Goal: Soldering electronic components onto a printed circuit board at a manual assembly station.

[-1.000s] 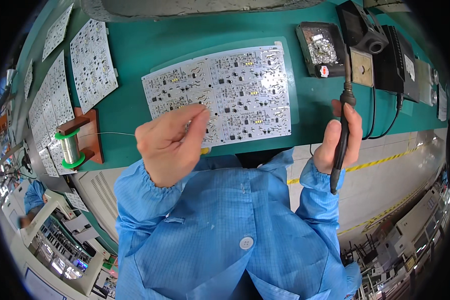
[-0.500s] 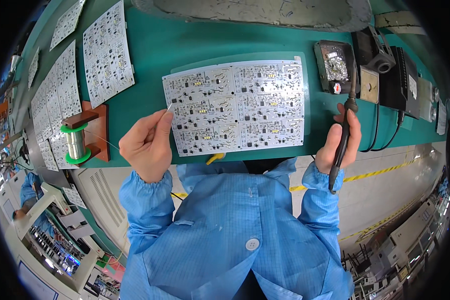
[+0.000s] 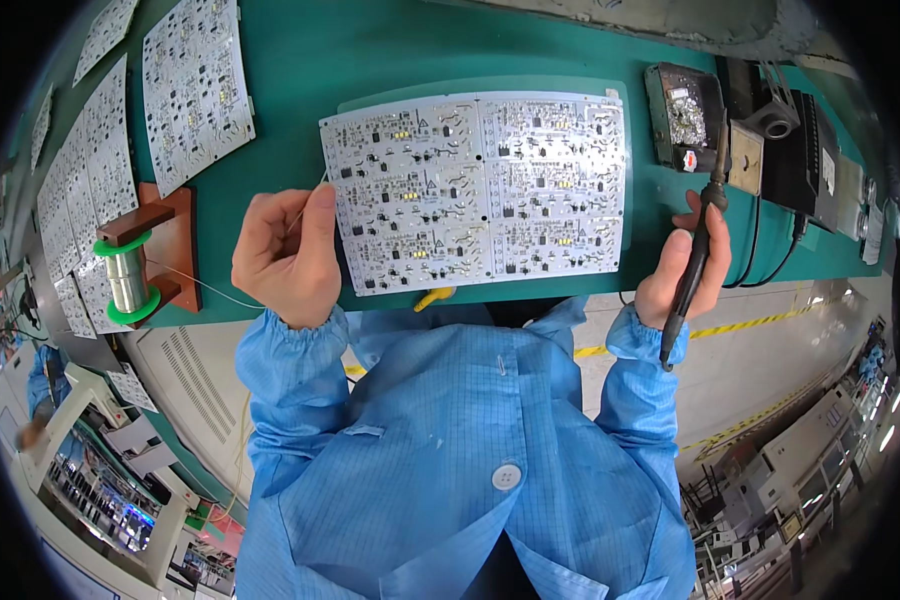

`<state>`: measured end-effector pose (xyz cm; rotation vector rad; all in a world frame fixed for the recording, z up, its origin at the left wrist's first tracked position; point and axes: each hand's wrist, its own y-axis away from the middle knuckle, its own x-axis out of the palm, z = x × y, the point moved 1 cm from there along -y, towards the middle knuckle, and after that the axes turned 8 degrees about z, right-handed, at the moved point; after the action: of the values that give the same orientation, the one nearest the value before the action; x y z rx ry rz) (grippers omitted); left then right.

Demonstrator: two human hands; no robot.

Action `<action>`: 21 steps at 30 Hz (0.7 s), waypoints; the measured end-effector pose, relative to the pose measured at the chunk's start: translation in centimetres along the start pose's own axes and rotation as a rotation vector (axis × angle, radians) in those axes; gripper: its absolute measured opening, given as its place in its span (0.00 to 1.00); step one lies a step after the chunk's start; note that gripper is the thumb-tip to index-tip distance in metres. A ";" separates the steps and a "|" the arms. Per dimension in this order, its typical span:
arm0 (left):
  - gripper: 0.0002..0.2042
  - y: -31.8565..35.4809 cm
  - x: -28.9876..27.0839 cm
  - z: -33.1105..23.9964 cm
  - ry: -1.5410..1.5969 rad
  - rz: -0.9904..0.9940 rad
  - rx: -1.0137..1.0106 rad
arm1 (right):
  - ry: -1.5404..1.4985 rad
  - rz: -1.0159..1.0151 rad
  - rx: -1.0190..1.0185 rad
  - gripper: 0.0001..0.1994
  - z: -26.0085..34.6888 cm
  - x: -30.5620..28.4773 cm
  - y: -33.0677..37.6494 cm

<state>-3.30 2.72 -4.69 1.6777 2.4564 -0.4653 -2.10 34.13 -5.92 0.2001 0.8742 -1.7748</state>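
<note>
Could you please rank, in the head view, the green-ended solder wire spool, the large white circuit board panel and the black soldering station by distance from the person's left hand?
1. Large white circuit board panel, touching its right side.
2. Green-ended solder wire spool, left.
3. Black soldering station, far right.

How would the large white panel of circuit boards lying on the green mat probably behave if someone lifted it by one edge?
The white circuit-board panel looks thin and wide, so it would probably feel light and flex slightly. It lies flat on the green mat, so it is unlikely to roll or tip. Its many small mounted parts suggest it is fragile; handling by the edges seems wise.
</note>
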 end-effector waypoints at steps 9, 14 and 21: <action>0.05 0.2 -0.2 0.7 -0.058 0.023 0.083 | -0.019 0.015 0.043 0.20 0.5 -0.2 0.1; 0.06 0.1 0.0 0.5 0.065 -0.035 0.063 | -0.023 -0.025 -0.020 0.20 0.5 -0.6 0.2; 0.08 0.3 -0.1 0.4 0.072 -0.033 -0.017 | -0.003 0.002 0.127 0.17 1.0 -0.9 0.7</action>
<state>-3.02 2.58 -5.12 1.6785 2.5345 -0.3937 -0.89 34.09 -5.03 0.2803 0.7600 -1.8298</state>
